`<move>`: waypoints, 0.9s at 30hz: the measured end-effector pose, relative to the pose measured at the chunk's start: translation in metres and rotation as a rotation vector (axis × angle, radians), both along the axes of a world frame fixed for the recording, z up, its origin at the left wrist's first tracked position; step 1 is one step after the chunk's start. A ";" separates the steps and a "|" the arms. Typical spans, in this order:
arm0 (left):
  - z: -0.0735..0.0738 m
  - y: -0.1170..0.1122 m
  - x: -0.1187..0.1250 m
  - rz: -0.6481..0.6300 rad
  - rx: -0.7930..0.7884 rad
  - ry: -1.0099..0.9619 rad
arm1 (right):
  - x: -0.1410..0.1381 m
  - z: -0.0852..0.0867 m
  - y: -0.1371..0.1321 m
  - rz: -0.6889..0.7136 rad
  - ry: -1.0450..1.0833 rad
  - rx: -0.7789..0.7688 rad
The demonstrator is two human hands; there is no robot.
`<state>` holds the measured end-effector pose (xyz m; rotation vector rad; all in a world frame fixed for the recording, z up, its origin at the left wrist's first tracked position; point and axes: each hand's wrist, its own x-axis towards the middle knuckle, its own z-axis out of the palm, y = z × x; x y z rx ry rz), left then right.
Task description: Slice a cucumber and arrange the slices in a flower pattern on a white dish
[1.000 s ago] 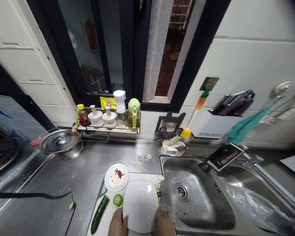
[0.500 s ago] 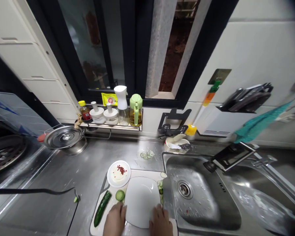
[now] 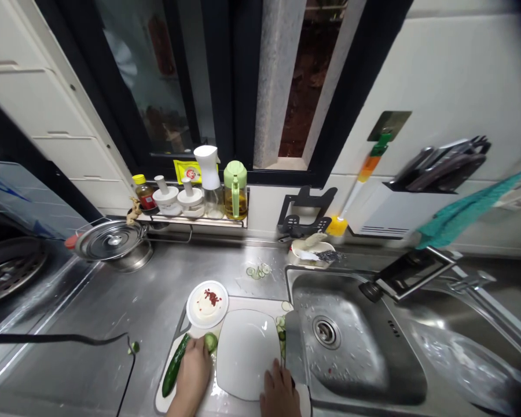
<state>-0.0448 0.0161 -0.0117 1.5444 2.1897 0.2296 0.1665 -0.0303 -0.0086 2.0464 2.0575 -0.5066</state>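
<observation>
Not much to read here tbh. The yellow packet (image 3: 186,171) at the back had a round red logo and the yellow-lidded jar (image 3: 145,197) near it wore a red label, but the writing on both was too small to make out.

The left hand (image 3: 193,370) came in from the bottom edge, palm down. It lay on the board (image 3: 256,304) between the cucumber (image 3: 172,370) and the plate (image 3: 247,353), partly over the cucumber. Its fingers (image 3: 200,347) reached up to the cut stub (image 3: 211,341) and touched it. Couldn't tell whether they were closed on anything or just resting.

The right hand (image 3: 280,394) sat at the plate's near right corner with its fingers (image 3: 271,370) laid at the rim. The grip was hidden, so couldn't tell there either.

The plate was white and squarish, flat on the board, just left of the sink (image 3: 351,370). A small round dish (image 3: 207,304) with red flecks sat at the board's far left corner. Loose slices (image 3: 281,330) lay along the plate's right side, and the steel surface (image 3: 113,313) ran off to the left.
</observation>
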 end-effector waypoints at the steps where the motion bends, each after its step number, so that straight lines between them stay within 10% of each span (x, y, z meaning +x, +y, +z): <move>1: 0.000 0.000 0.000 0.003 -0.009 0.008 | 0.001 0.000 0.000 0.005 -0.005 -0.003; 27: 0.017 0.015 -0.003 0.025 -0.184 0.061 | 0.006 0.007 0.004 0.044 0.044 -0.036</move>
